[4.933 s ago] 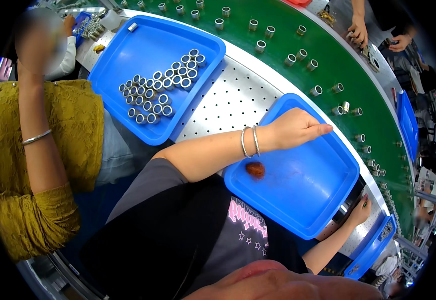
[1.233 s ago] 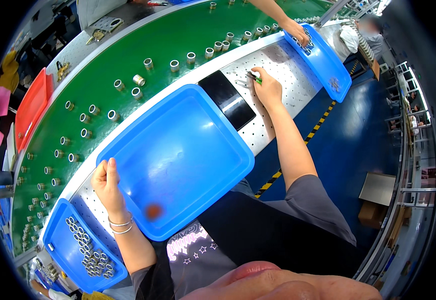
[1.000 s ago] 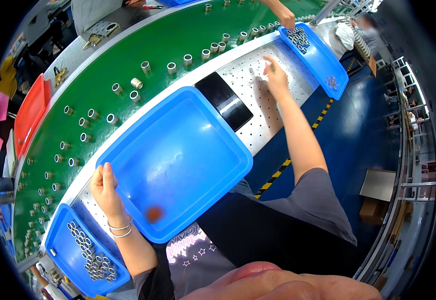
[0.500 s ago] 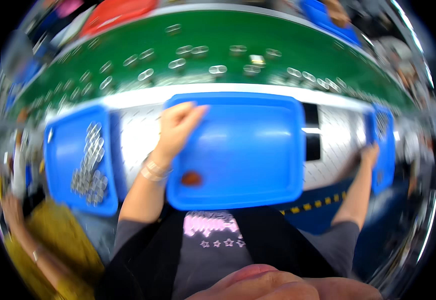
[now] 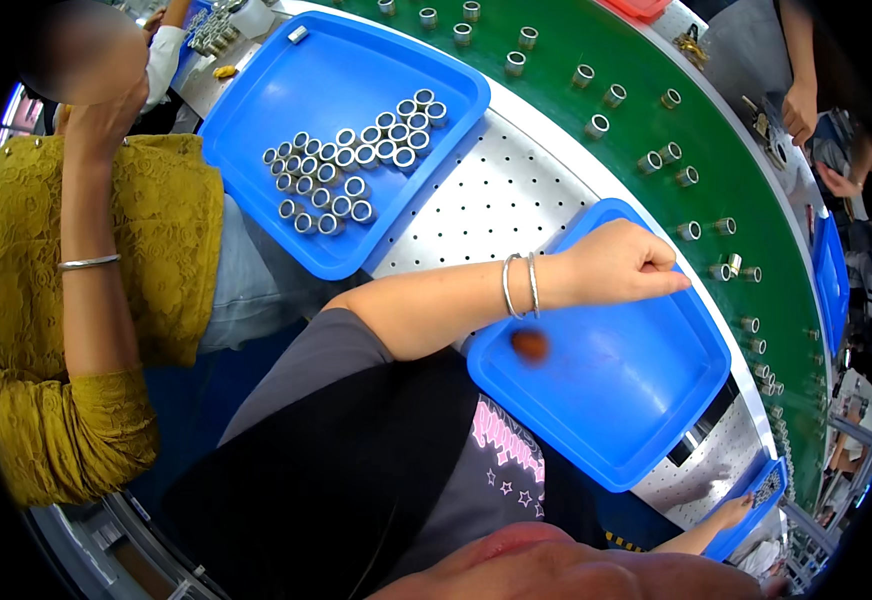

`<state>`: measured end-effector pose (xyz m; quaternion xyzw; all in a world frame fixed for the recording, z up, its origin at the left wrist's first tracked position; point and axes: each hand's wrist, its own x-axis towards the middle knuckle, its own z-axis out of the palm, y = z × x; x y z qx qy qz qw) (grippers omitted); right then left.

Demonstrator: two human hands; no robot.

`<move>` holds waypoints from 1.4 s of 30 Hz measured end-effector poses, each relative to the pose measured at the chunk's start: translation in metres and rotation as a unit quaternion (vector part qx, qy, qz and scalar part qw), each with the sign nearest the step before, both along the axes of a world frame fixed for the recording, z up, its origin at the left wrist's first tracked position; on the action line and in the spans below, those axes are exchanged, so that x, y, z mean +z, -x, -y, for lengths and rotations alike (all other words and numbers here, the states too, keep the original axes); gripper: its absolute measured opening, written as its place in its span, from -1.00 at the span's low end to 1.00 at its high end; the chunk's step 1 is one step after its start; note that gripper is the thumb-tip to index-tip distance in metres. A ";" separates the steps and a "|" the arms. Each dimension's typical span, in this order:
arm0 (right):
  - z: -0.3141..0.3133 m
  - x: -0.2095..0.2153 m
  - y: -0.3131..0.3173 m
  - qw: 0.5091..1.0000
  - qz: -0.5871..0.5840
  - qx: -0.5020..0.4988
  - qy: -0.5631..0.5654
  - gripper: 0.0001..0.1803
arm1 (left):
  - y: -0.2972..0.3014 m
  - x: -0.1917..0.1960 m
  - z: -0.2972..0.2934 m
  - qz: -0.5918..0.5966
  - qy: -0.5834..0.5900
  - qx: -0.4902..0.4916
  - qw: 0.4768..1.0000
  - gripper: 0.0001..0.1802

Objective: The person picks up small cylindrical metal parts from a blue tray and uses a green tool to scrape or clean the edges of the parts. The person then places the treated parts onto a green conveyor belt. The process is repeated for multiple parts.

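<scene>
My left hand point(image 5: 628, 264), with two silver bangles at its wrist, is over the middle blue tray point(image 5: 596, 420), near its far rim. Its fingers are curled closed, and anything inside them is hidden. A blurred orange-brown patch point(image 5: 530, 346) shows in that tray's near left corner. Far to the right, my right hand point(image 5: 732, 512) grips the near rim of another blue tray point(image 5: 726, 540), its fingers small in the picture. Small metal sleeves point(image 5: 767, 487) lie in that tray.
A left blue tray point(image 5: 256, 110) holds rows of metal sleeves point(image 5: 344, 160). Beyond the perforated metal worktop point(image 5: 481, 205), more sleeves stand on a green conveyor belt point(image 5: 646, 120). A person in a mustard lace top point(image 5: 86, 240) is close on the left; another person's hand point(image 5: 801, 112) is across the belt.
My view has swung to the left, bringing the left tray nearer the middle. My left hand has moved from the middle tray's left side toward its far rim. My right hand stays at the right tray.
</scene>
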<state>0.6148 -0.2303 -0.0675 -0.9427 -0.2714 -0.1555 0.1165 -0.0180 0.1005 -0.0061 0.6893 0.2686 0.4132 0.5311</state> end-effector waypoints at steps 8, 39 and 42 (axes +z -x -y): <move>-0.153 0.015 0.140 0.895 -0.256 0.311 -0.191 -0.69 | -0.014 -0.008 -0.002 0.058 0.090 -0.038 0.994 -0.66; -0.364 0.041 0.267 0.890 -0.208 0.395 0.097 -0.74 | -0.029 -0.004 0.000 -0.155 -0.185 -0.013 0.970 -0.91; -0.335 0.061 0.272 0.916 -0.164 0.358 0.082 -0.75 | -0.029 -0.005 0.002 -0.154 -0.186 -0.015 0.970 -0.91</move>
